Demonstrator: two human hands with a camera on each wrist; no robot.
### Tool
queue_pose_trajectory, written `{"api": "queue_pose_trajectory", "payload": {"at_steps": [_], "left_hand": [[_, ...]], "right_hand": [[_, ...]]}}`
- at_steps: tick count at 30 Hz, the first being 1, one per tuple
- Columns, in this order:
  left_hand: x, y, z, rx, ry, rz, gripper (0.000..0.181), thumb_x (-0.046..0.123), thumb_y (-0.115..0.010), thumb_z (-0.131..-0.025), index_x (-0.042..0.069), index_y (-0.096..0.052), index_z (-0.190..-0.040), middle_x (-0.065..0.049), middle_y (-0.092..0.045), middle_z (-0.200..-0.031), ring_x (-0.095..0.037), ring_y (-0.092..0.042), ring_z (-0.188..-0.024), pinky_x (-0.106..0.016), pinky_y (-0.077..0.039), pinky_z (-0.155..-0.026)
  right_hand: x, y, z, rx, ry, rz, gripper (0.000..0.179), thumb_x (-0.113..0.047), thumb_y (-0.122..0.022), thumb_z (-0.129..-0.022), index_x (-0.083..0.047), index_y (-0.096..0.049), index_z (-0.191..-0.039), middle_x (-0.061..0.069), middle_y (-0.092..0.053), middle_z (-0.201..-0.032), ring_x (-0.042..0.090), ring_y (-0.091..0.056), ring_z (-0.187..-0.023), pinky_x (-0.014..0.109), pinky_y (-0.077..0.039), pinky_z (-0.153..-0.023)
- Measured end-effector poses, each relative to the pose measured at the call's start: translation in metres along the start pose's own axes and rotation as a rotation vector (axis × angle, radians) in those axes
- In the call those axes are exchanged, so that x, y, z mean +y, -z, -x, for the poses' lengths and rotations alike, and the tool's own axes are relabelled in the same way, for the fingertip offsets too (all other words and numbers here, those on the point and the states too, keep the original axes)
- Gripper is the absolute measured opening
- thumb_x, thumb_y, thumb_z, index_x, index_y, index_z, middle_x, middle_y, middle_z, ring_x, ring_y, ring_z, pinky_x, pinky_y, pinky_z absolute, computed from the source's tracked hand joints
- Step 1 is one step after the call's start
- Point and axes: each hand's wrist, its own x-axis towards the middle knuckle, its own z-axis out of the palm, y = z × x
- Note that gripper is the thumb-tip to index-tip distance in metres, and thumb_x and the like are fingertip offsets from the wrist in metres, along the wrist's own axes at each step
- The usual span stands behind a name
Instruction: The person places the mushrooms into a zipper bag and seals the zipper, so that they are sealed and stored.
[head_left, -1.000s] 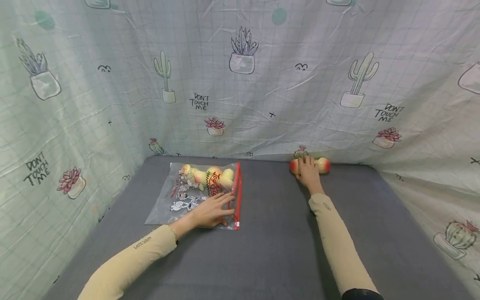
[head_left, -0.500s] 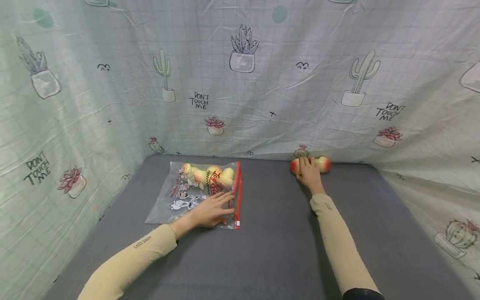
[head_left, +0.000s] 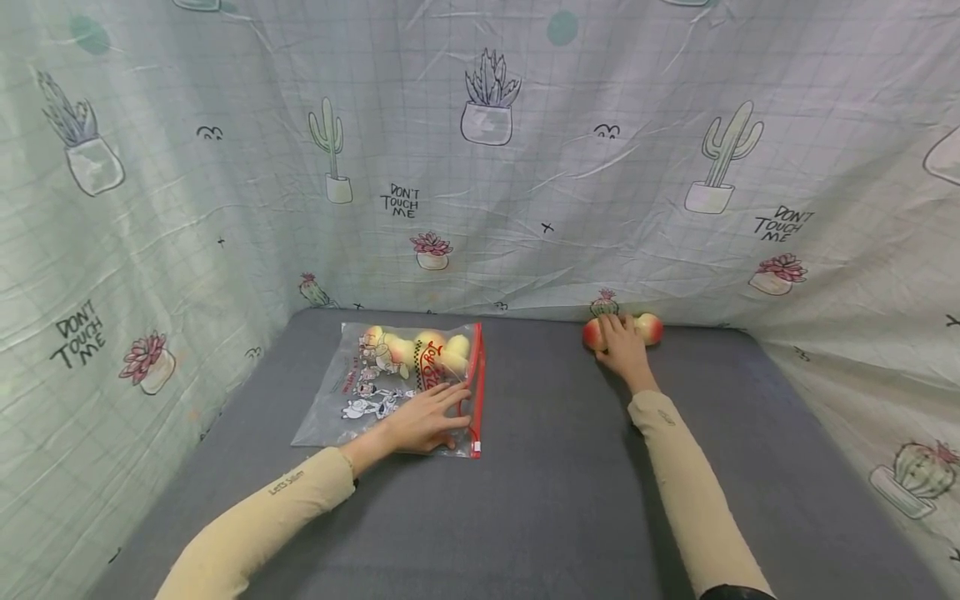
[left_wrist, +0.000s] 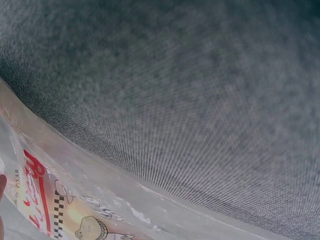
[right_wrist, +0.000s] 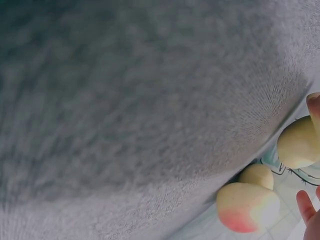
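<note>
In the head view, my left hand (head_left: pixel 423 418) lies with spread fingers on a clear zip bag (head_left: pixel 330 417), near its red zip edge. Several yellow-and-red, pear-shaped fruits (head_left: pixel 401 350) show through the bag's film. At the back right, my right hand (head_left: pixel 624 350) grips a yellow-and-red pear (head_left: pixel 592 335) from above. Another pear (head_left: pixel 649 330) sits just right of it. The right wrist view has the gripped pear (right_wrist: pixel 297 145) at the right edge with a fingertip on it, and the second pear (right_wrist: pixel 247 207) lower down. The left wrist view catches printed bag film (left_wrist: pixel 130 200).
A dark grey cloth surface (head_left: pixel 525 500) lies under everything. Pale curtains printed with cacti (head_left: pixel 525 208) hang along the back and both sides, and both pears at the right lie close against the back curtain.
My right wrist and forearm have shifted slightly to the right while the fingers stay on the pear. The left hand and the bag keep their places.
</note>
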Motion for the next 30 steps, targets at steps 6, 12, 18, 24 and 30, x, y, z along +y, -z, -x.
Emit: {"api": "queue_pose_trajectory", "payload": {"at_steps": [6, 12, 18, 24, 30], "left_hand": [[-0.001, 0.001, 0.0, 0.001, 0.002, -0.007, 0.038, 0.042, -0.063, -0.076, 0.023, -0.056, -0.108, -0.018, -0.05, -0.126, -0.034, -0.039, -0.125, -0.046, -0.038, -0.098], [-0.001, 0.001, -0.001, 0.012, -0.002, -0.017, 0.04, 0.044, -0.063, -0.075, 0.022, -0.056, -0.108, -0.018, -0.051, -0.125, -0.034, -0.041, -0.124, -0.047, -0.038, -0.097], [-0.001, 0.003, 0.0, -0.007, 0.022, -0.046, 0.042, 0.047, -0.061, -0.076, 0.024, -0.056, -0.111, -0.016, -0.051, -0.126, -0.033, -0.04, -0.125, -0.05, -0.038, -0.096], [-0.002, 0.006, 0.001, -0.008, 0.043, -0.095, 0.05, 0.053, -0.059, -0.075, 0.024, -0.055, -0.114, -0.014, -0.052, -0.125, -0.031, -0.042, -0.123, -0.051, -0.039, -0.093], [-0.001, 0.005, 0.001, 0.012, 0.072, -0.125, 0.06, 0.058, -0.058, -0.074, 0.016, -0.055, -0.116, -0.011, -0.054, -0.121, -0.029, -0.046, -0.118, -0.049, -0.043, -0.088]], "right_hand": [[-0.001, 0.003, 0.002, 0.032, 0.047, -0.037, 0.071, -0.021, -0.075, -0.066, 0.0, -0.042, -0.125, 0.018, -0.047, -0.121, 0.041, -0.037, -0.108, 0.055, -0.04, -0.083], [-0.006, 0.009, 0.004, 0.07, 0.113, -0.039, 0.071, -0.022, -0.076, -0.065, 0.0, -0.043, -0.124, 0.018, -0.049, -0.12, 0.041, -0.04, -0.105, 0.054, -0.041, -0.081], [-0.016, 0.015, 0.007, 0.147, 0.218, -0.057, 0.069, -0.023, -0.077, -0.062, -0.001, -0.047, -0.12, 0.016, -0.051, -0.117, 0.038, -0.043, -0.099, 0.051, -0.044, -0.072], [-0.032, 0.019, 0.008, 0.19, 0.312, -0.083, 0.067, -0.025, -0.077, -0.061, -0.001, -0.049, -0.117, 0.016, -0.053, -0.114, 0.037, -0.045, -0.098, 0.048, -0.045, -0.07], [-0.047, 0.023, 0.012, 0.169, 0.346, -0.099, 0.069, -0.026, -0.077, -0.062, -0.003, -0.047, -0.12, 0.014, -0.052, -0.117, 0.037, -0.045, -0.1, 0.047, -0.045, -0.075]]}}
